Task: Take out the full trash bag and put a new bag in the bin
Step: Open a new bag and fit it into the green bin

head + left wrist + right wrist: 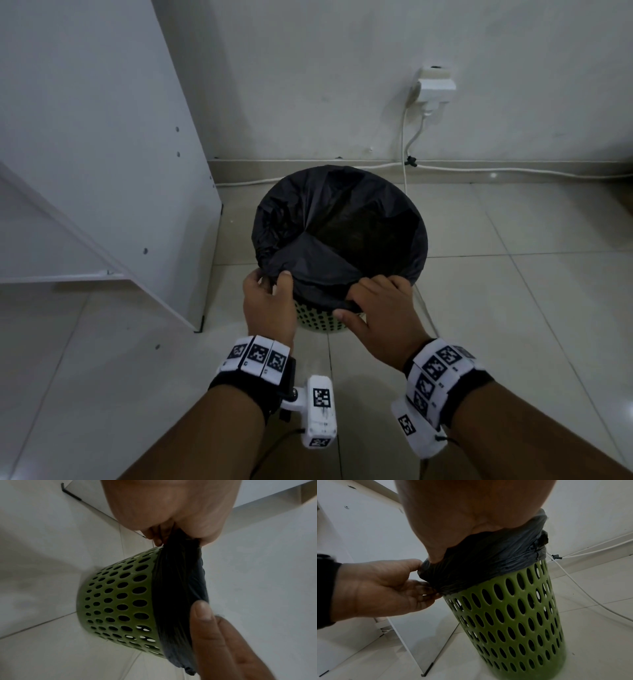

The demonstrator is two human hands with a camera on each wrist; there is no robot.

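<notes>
A green perforated bin (317,322) stands on the tiled floor, lined with a black trash bag (339,222) whose edge is folded over the rim. My left hand (272,279) pinches the bag's edge at the near-left rim, thumb inside. My right hand (352,301) grips the bag's edge at the near rim, fingers curled over it. In the left wrist view the left hand (171,536) holds bunched bag (180,585) above the bin (118,601). From the right wrist camera, the right hand (453,545) sits on the bag (488,563) over the bin (513,622). The bag's contents are too dark to see.
A white cabinet panel (102,137) stands close on the left of the bin. The wall behind carries a socket with a plug (435,85). White cables (513,169) run along the baseboard and down past the bin's right side. Tiled floor (513,291) spreads to the right.
</notes>
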